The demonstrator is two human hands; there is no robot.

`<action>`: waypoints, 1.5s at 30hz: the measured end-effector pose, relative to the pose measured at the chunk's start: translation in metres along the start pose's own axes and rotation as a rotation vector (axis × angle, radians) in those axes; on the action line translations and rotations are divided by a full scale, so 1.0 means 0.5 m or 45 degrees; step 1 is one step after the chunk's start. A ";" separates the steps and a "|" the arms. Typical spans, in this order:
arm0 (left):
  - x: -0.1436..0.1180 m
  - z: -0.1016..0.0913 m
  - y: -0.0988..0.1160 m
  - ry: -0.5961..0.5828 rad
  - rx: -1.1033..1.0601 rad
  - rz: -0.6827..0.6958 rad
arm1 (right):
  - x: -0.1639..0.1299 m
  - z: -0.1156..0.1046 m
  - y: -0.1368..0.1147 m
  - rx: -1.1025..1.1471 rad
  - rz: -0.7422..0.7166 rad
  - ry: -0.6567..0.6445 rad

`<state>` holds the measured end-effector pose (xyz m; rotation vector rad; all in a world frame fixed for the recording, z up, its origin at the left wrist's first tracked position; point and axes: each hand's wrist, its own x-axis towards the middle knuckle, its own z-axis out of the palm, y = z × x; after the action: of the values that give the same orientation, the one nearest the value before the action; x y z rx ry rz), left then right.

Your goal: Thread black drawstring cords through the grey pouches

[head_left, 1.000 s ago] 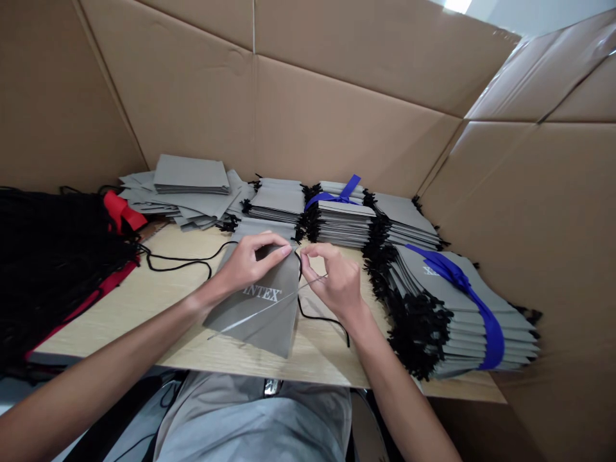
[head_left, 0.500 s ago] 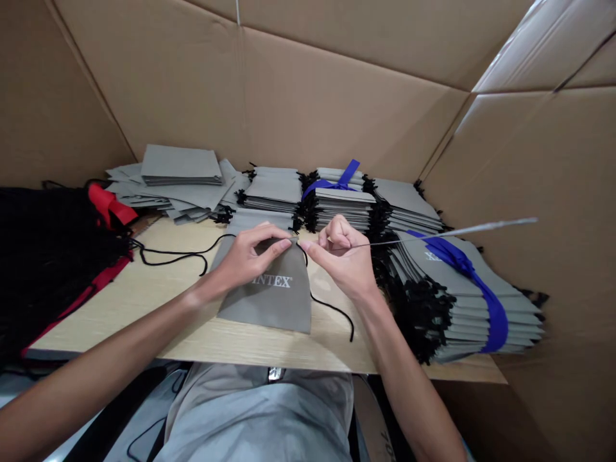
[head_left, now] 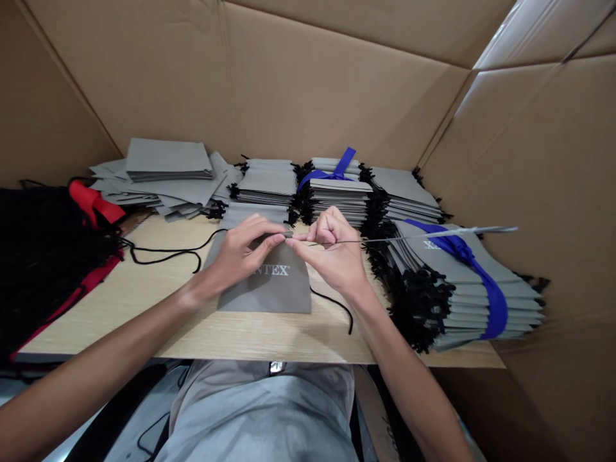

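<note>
A grey drawstring pouch (head_left: 264,298) with white lettering lies on the table before me. My left hand (head_left: 243,250) pinches its top edge between thumb and fingers. Against the same edge, at the right corner, my right hand (head_left: 337,250) has its fingertips close to the left ones and grips a thin wire tool (head_left: 433,235). The tool's pale, thicker end sticks out to the right; its other end is hidden at the fingers. One black cord (head_left: 334,300) trails from the pouch's right side, and another black cord (head_left: 163,249) runs off to the left.
Finished-looking pouches with black cord ends (head_left: 267,183) stand stacked behind. A blue strap (head_left: 493,308) binds the bundle at right. Loose grey pouches (head_left: 168,157) pile up back left, beside a mass of black cords (head_left: 38,256) with a red band (head_left: 94,202). Cardboard walls (head_left: 337,83) enclose the table.
The wire tool has shifted left, and my right hand has closed up to the left hand's fingertips at the pouch edge. The camera view has moved slightly.
</note>
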<state>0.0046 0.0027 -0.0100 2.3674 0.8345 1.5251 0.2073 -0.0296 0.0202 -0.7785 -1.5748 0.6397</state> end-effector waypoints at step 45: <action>0.019 -0.023 0.015 -0.328 -0.507 -0.398 | 0.003 -0.012 -0.004 0.143 0.100 -0.257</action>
<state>0.0000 0.0003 0.0056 1.9791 0.7193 1.1126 0.2128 -0.0296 0.0235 -0.7117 -1.6808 0.8785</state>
